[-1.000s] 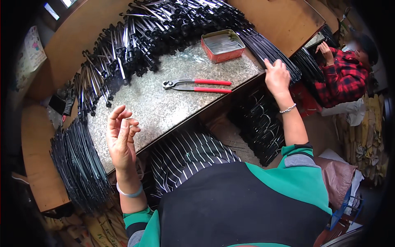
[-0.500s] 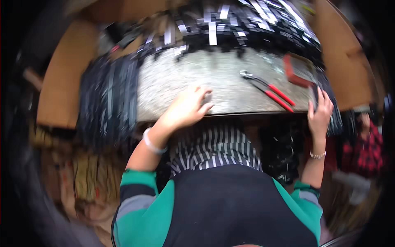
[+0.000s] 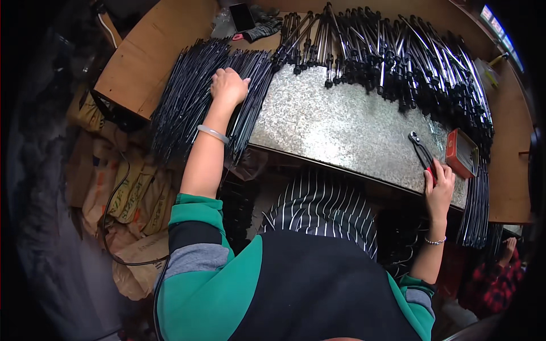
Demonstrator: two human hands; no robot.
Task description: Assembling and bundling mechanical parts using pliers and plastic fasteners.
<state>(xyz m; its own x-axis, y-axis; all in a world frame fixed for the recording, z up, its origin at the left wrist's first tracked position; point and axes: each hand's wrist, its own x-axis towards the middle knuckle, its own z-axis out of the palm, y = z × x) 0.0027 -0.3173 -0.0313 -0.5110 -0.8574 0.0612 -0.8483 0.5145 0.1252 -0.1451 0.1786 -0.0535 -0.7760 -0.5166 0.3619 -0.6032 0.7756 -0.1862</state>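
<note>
My left hand rests over a dense pile of thin black rods at the left end of the table. Its fingers are bent down onto the rods, with the thumb apart from them, and nothing can be seen held in it. At the right, my right hand is closed around the red handles of a pair of pliers. Their dark metal jaws point away from me over the metal tabletop. Close beyond that hand sits a red open-topped tin.
Shiny rods with black fittings are heaped along the back. More black rods overhang the right front edge. Wooden boards flank the table. A dark phone and a grey glove lie at the back left. Sacks stand below.
My left hand has moved left from above the metal top onto the black rods. My right hand has taken hold of the pliers, which lay loose on the top before. The view has turned left.
</note>
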